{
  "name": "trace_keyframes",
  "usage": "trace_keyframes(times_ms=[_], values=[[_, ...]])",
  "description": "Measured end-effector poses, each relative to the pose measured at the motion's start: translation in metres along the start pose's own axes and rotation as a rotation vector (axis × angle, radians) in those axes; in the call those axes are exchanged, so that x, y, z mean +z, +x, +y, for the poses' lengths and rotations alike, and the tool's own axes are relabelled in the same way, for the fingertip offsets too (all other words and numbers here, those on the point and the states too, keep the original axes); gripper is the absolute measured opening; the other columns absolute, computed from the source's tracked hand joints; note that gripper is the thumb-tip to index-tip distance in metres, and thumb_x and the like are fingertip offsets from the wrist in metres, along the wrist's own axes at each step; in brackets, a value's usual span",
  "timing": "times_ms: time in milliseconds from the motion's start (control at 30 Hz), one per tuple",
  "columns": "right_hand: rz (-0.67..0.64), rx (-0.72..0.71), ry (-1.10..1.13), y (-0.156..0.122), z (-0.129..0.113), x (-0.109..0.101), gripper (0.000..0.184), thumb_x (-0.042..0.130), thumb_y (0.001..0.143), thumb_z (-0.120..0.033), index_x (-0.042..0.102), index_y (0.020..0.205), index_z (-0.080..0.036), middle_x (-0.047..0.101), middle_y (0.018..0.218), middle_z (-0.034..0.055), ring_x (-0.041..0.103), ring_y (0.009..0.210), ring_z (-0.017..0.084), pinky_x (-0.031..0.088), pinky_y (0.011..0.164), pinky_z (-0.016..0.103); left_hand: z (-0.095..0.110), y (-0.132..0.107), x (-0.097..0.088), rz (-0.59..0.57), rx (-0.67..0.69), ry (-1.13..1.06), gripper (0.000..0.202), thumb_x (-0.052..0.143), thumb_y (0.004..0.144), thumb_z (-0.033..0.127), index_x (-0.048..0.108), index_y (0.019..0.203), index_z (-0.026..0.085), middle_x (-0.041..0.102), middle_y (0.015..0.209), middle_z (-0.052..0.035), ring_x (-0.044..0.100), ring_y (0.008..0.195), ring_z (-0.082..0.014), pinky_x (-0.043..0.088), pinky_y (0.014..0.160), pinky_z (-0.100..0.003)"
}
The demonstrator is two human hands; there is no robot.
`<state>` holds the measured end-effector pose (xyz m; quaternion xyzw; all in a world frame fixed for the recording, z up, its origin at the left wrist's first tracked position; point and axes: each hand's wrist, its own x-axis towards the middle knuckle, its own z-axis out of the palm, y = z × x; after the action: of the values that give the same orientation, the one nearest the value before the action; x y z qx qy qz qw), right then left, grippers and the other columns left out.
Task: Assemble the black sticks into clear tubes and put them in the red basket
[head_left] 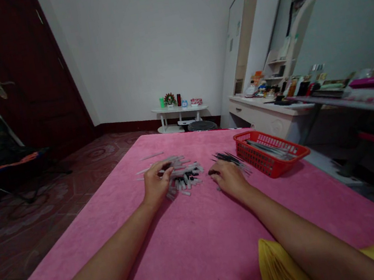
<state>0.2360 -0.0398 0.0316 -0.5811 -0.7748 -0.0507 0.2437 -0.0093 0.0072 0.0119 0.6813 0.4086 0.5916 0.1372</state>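
Observation:
My left hand [156, 180] rests at the left side of a loose pile of whitish, see-through tubes [186, 171] that look like pen barrels. Its thumb and fingers are curled at the tubes, and what lies between them is partly hidden. To the right, my right hand [229, 177] is low over the pink cloth, fingers bent together; I cannot make out what they hold. Just beyond it lies a bunch of thin dark sticks [229, 157], like pen refills. A red plastic basket [274, 169] beside them holds more slim grey sticks [271, 148].
Pink cloth [179, 257] covers the table. A single tube [151, 156] lies apart behind the pile. Yellow fabric [281, 265] is under my right forearm. A white dressing table [266, 116] with bottles stands at the right, and a low white stand [179, 109] is by the wall.

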Motion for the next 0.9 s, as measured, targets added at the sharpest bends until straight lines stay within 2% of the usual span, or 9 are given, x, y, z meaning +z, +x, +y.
trace_keyframes(times_ms=[200,367,500,667,900], values=[[-0.052,-0.063,-0.023,0.011,-0.016,0.019,0.021,0.056,0.084,-0.018,0.071,0.098,-0.021,0.066,0.092,0.0069,0.059,0.09,0.018,0.04,0.08,0.026,0.0,-0.001,0.0,-0.038,0.043,0.039,0.019,0.06,0.079,0.027,0.07,0.092,0.016,0.071,0.094,-0.0065,0.066,0.084,-0.0182,0.055,0.067,-0.028],[-0.064,-0.038,-0.113,0.024,-0.024,0.029,0.024,0.055,0.085,-0.017,0.069,0.103,-0.023,0.066,0.093,0.0067,0.059,0.09,0.02,0.039,0.076,0.027,0.0,-0.001,0.0,-0.061,0.088,0.06,0.018,0.061,0.08,0.027,0.07,0.091,0.017,0.071,0.092,-0.0066,0.066,0.083,-0.0182,0.055,0.065,-0.027],[-0.086,-0.032,-0.149,0.031,-0.025,0.036,0.02,0.057,0.086,-0.023,0.07,0.101,-0.024,0.066,0.093,0.0071,0.059,0.091,0.02,0.039,0.076,0.028,-0.002,-0.002,0.001,-0.08,0.106,0.064,0.016,0.061,0.081,0.025,0.07,0.092,0.017,0.071,0.092,-0.0068,0.066,0.084,-0.0182,0.055,0.065,-0.027],[-0.092,-0.028,-0.186,0.037,-0.027,0.04,0.014,0.06,0.083,-0.023,0.07,0.094,-0.02,0.067,0.094,0.0083,0.061,0.092,0.021,0.039,0.076,0.028,-0.003,-0.003,0.002,-0.123,0.158,0.066,0.014,0.061,0.082,0.022,0.07,0.092,0.018,0.071,0.091,-0.0067,0.065,0.083,-0.0176,0.054,0.067,-0.028],[-0.111,-0.04,-0.242,0.037,-0.034,0.037,0.016,0.057,0.084,-0.021,0.068,0.096,-0.018,0.069,0.095,0.0106,0.063,0.09,0.022,0.039,0.075,0.03,-0.003,-0.004,0.003,-0.168,0.22,0.065,0.016,0.061,0.084,0.027,0.07,0.094,0.019,0.07,0.089,-0.0075,0.064,0.084,-0.0187,0.053,0.074,-0.032]])
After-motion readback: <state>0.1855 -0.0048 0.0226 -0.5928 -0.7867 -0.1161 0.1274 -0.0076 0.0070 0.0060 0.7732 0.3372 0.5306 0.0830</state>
